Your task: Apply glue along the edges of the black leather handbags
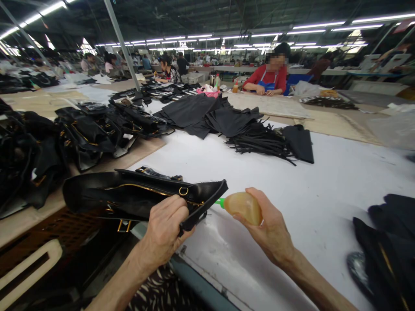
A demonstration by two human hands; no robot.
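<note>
A black handbag [129, 190] with a gold zipper and gold rings lies on its side at the near table edge. My left hand [168, 220] is closed round its right end, fingers curled over the edge and thumb beneath. In my right hand [269, 224] is a squeeze bottle [244, 208] of amber liquid, tipped sideways. Its green nozzle points left at the end edge of the bag; whether the tip touches the edge I cannot tell.
Black fabric pieces [201, 112] and thin black strips [259, 140] lie across the white table [337, 190]. More black bags [87, 129] are heaped at the left. Dark pieces [385, 242] lie at right. Opposite, a person in a red top [269, 77] sits working.
</note>
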